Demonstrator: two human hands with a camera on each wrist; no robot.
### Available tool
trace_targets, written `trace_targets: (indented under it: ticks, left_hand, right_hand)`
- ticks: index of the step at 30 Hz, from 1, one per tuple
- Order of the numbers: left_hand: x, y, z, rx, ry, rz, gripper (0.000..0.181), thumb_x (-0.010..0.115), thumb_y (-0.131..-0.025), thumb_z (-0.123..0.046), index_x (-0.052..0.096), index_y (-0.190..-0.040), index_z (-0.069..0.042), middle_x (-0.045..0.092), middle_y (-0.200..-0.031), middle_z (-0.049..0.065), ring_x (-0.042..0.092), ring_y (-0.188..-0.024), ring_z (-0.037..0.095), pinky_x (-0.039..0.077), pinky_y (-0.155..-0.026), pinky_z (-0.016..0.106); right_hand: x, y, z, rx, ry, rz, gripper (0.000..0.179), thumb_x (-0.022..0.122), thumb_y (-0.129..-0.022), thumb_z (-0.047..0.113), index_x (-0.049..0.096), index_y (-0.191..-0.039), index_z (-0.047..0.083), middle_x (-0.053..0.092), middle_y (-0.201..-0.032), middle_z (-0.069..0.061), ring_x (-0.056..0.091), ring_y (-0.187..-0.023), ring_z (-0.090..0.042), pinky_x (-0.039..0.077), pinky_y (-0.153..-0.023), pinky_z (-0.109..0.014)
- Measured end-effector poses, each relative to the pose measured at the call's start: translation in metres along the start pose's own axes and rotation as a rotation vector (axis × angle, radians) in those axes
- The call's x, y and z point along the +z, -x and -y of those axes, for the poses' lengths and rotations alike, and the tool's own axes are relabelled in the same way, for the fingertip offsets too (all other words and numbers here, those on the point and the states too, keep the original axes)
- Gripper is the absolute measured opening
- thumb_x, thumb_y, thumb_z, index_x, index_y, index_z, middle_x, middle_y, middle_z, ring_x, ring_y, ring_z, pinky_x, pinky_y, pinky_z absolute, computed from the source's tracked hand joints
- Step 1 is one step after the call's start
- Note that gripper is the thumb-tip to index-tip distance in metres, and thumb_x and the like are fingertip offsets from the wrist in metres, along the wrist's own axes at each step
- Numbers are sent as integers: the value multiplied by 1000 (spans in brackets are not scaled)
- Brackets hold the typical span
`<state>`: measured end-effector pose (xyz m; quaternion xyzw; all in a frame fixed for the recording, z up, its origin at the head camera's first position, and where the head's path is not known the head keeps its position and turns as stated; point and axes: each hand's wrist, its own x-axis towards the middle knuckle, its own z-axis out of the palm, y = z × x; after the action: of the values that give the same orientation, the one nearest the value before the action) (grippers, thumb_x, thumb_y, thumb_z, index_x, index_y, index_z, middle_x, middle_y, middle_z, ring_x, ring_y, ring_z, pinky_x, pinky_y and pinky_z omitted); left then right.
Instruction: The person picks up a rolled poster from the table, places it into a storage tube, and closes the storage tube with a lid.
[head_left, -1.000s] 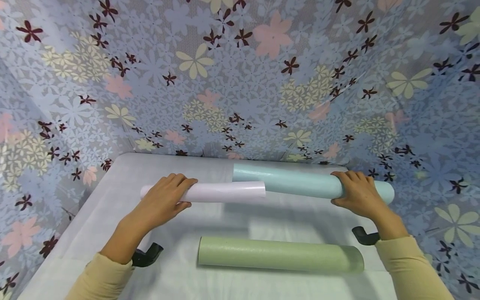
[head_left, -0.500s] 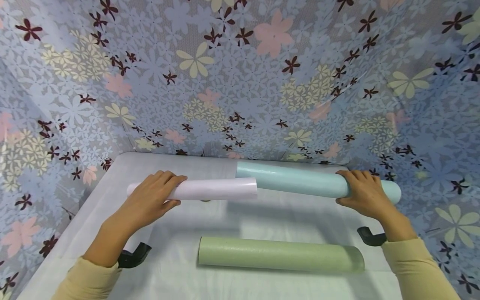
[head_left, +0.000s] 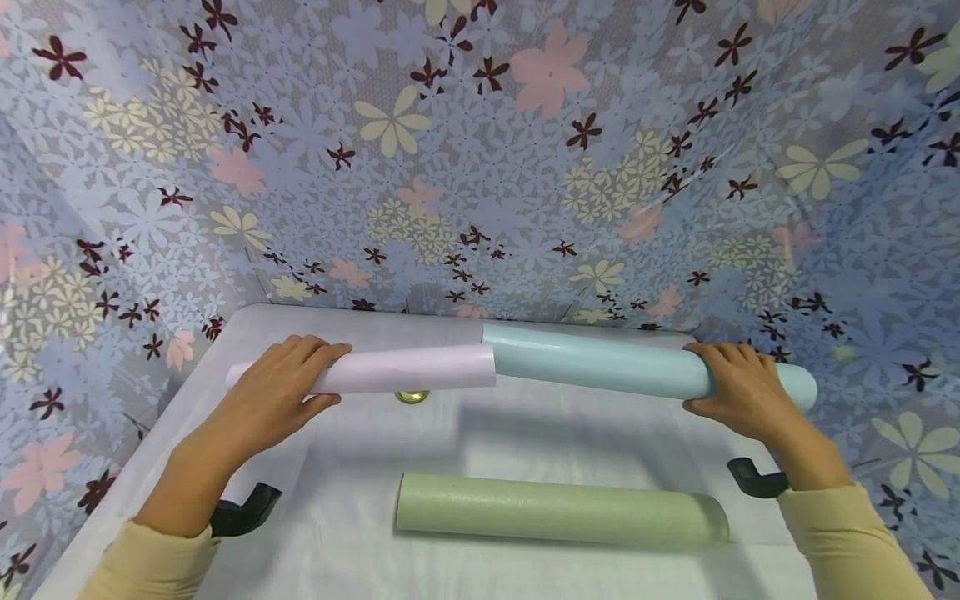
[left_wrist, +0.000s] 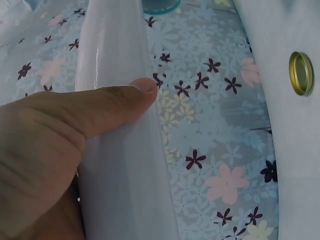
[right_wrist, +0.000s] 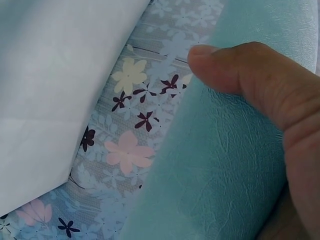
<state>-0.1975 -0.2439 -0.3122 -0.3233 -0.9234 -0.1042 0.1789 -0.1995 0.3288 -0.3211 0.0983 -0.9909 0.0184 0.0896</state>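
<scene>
The left hand (head_left: 279, 385) grips the lilac roll (head_left: 420, 368) and the right hand (head_left: 738, 388) the light-blue roll (head_left: 592, 360), both held above the white table (head_left: 337, 533), inner ends overlapping in view, so light, even pressure should best avoid dents and keep them level.

Curtained-off nook, room type unclear: floral fabric (head_left: 480, 167) behind and beside a white-covered table (head_left: 337, 450).

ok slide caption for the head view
Left hand grips a glossy lilac roll; right hand, a glossy pale blue roll.
</scene>
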Motion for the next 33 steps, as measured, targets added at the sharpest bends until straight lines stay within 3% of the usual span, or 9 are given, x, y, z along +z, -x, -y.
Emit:
trace_targets:
  ticks: [12,22,33]
  left_hand:
    - [-3,7,10,0,-8,-51,62,83,-68,-17,55,-123,-8,60,-105,9,57,-94,28,46,-77,43]
    - [-5,9,16,-45,-10,-13,61,82,-71,-18,55,-125,-8,60,-107,10,56,-96,29,46,-79,47]
    - [-3,10,21,-51,-13,-20,60,82,-71,-17,55,-124,-8,60,-107,10,56,-96,30,46,-78,48]
  right_hand:
    - [-5,7,-4,-26,1,-30,84,85,-62,27,44,-133,10,52,-118,-25,43,-105,-47,29,-80,-59]
    - [-8,12,-7,-48,3,-45,84,85,-62,26,43,-133,10,52,-118,-24,42,-106,-47,28,-80,-59]
    - [-14,18,-6,-60,7,-58,85,86,-60,25,44,-132,10,52,-118,-24,43,-104,-47,28,-80,-58]
